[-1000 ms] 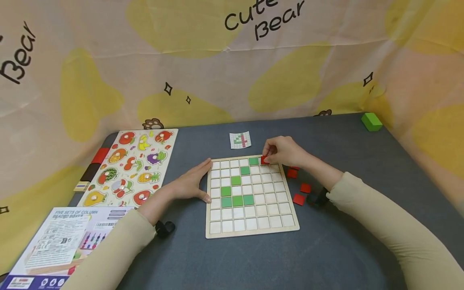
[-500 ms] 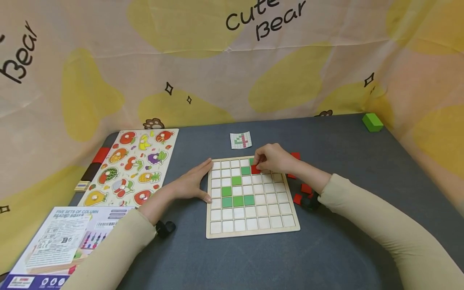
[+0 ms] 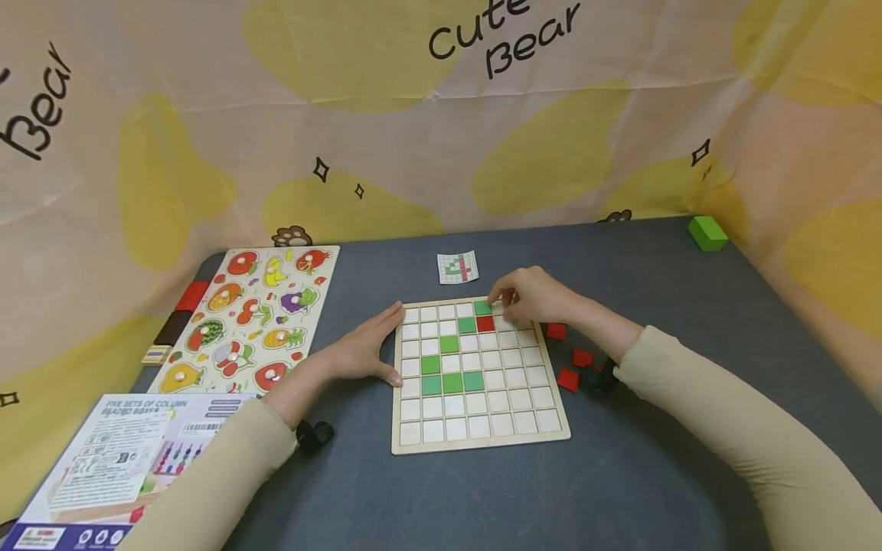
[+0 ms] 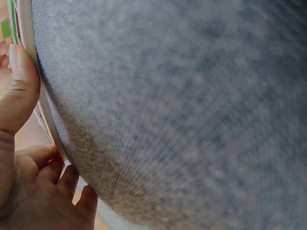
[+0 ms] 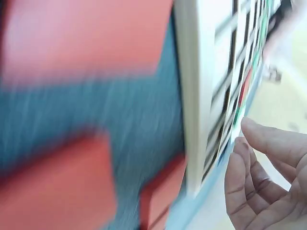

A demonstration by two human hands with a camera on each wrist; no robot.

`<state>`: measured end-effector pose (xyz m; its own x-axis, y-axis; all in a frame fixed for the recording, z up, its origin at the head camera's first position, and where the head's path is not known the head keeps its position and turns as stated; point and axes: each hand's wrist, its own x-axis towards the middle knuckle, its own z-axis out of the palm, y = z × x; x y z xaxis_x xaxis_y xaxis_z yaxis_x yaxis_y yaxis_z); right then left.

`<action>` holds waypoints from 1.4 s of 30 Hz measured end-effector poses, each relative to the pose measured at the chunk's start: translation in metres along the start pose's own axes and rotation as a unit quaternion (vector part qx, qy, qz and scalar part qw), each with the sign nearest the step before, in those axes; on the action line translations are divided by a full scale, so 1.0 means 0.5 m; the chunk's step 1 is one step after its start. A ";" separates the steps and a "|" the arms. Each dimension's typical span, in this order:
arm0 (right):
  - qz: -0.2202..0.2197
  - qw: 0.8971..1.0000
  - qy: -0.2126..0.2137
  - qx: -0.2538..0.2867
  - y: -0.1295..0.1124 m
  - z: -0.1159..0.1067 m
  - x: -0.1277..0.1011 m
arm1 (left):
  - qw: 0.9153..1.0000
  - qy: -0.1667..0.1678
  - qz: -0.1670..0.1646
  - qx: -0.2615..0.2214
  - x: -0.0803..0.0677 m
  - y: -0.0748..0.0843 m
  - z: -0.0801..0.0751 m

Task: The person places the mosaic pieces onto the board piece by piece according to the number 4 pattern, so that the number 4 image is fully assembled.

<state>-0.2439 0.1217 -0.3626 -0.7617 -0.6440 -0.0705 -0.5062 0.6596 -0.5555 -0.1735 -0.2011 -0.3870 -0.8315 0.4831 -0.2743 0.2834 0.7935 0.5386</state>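
Head view: wooden grid board (image 3: 480,444) lies mid-table on the grey table (image 3: 641,474), w/ a diagonal run of green tiles (image 3: 451,381) set in its cells & one red tile (image 3: 485,324) seated in the second row from the far edge, just right of a green one. Right hand (image 3: 534,297) hovers over the board's far right part, fingers loosely curled, fingertips just beside the red tile but not gripping it; it holds nothing. Right wrist view, blurred, shows the same: fingers (image 5: 249,182) relaxed & apart near the board's edge, nothing pinched. Left hand (image 3: 365,348) rests flat against the board's left edge, fingers straight, thumb at the far left corner; left wrist view shows thumb (image 4: 19,91) pressed on the wooden rim, other fingertips touching it lower down. Loose red tiles (image 3: 569,379) lie on the table just off the board's right edge, near the right sleeve. Small pattern card (image 3: 458,267) sits beyond the board's far edge. Fruit puzzle board (image 3: 255,314) lies toward the table's left edge, printed box (image 3: 117,451) at the near left corner, green block (image 3: 707,232) at the far right corner.
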 end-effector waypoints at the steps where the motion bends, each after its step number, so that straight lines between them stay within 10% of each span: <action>1: 0.004 1.000 0.004 0.000 0.010 -0.009 -0.003 | 1.000 -0.001 -0.001 -0.001 0.000 0.000 0.000; 19: 0.059 0.994 -0.082 0.028 0.170 -0.102 -0.065 | 1.000 -0.003 -0.005 -0.001 -0.001 0.002 -0.003; 31: 0.079 0.996 0.006 -0.047 0.167 -0.096 -0.065 | 1.000 0.001 -0.004 -0.002 -0.004 0.006 -0.002; 42: 0.038 0.997 0.051 0.033 0.059 -0.036 -0.038 | 1.000 -0.001 -0.008 0.001 0.000 0.002 0.000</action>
<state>-0.2517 0.1600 -0.3626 -0.8358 -0.5481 -0.0313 -0.4205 0.6758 -0.6053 -0.1731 -0.2003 -0.3864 -0.8352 0.4707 -0.2843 0.2703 0.8017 0.5331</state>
